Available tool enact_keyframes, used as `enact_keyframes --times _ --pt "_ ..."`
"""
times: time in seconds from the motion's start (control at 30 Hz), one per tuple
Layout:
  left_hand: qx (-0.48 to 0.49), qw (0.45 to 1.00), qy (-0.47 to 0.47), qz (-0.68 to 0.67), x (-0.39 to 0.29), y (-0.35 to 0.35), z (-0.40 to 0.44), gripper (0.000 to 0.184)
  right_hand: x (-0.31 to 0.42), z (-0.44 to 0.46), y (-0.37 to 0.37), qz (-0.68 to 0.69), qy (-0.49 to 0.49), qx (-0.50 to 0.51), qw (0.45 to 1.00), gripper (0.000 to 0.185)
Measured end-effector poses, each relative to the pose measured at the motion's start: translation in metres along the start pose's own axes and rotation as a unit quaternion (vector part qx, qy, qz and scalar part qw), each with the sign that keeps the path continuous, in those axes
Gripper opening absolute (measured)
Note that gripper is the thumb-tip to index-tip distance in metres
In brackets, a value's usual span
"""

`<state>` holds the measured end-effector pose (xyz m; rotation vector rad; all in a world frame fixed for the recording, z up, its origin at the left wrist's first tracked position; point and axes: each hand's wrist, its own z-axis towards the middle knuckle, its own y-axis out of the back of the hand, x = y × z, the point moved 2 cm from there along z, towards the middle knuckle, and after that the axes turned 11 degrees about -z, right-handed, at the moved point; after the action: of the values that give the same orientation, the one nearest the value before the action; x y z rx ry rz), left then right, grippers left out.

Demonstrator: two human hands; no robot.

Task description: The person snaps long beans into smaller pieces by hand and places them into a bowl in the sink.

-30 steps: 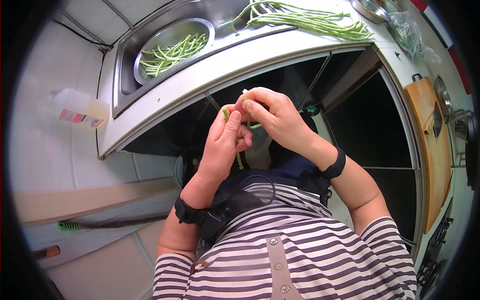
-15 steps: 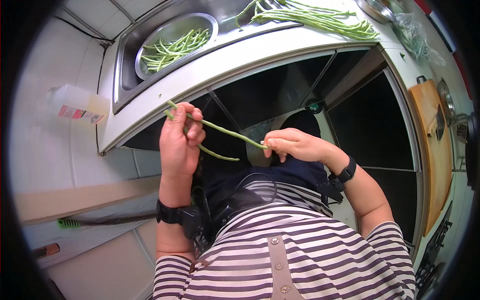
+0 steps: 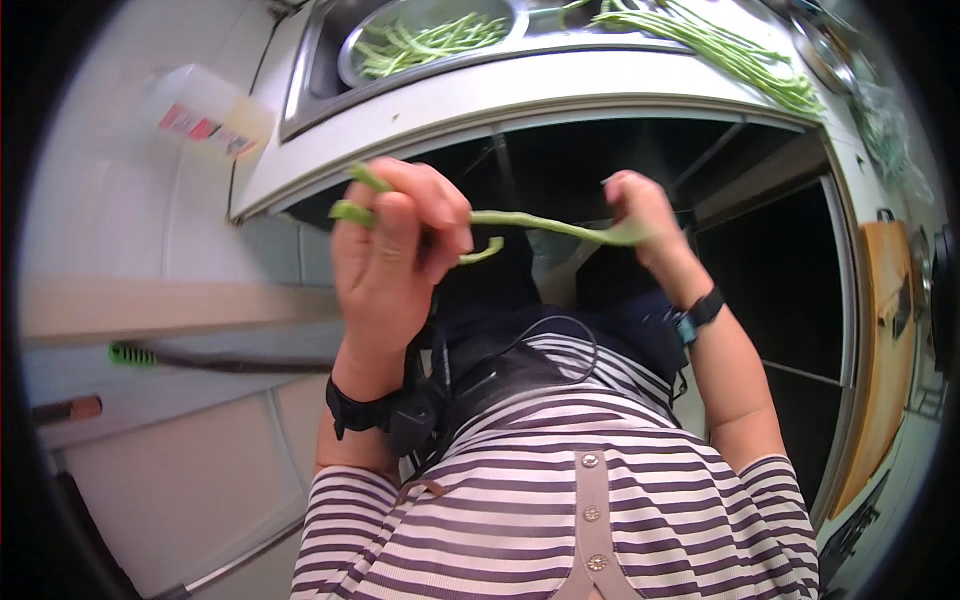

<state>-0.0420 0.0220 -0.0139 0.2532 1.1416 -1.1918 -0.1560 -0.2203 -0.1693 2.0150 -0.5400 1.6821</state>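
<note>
Two long green beans are gripped in my left hand (image 3: 405, 235), their ends poking out above the thumb. The longer bean (image 3: 540, 222) stretches across to the right and its far end overlaps my right hand (image 3: 646, 212). The shorter bean (image 3: 484, 252) shows its tip below my left fingers. My right hand is blurred, with its fingers curled together; whatever they hold cannot be made out. Beyond the hands, a metal bowl (image 3: 349, 62) of cut bean pieces (image 3: 430, 42) sits in the sink (image 3: 300, 95).
A bundle of uncut long beans (image 3: 715, 50) lies across the counter (image 3: 480, 92) at right. A plastic jug (image 3: 205, 115) stands at left. A wooden board (image 3: 882, 350) leans at far right, near a clear plastic bag (image 3: 890, 140). The dark cabinet front (image 3: 770, 260) is below the counter.
My right hand has risen and moved right, its fingers curling away from the bean's tip. My left hand has come slightly up and right, still holding both beans. The view has shifted.
</note>
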Motion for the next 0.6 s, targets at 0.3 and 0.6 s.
enact_keyframes --times 0.3,0.6 --pt "-0.201 0.932 -0.23 0.194 -0.092 0.064 -0.008 0.035 0.031 -0.028 -0.087 -0.033 -0.097 0.283 0.954 0.021" --pt "-0.239 0.958 -0.141 0.068 -0.08 0.086 0.01 0.031 0.039 -0.036 -0.187 -0.276 0.193 0.294 0.894 0.072"
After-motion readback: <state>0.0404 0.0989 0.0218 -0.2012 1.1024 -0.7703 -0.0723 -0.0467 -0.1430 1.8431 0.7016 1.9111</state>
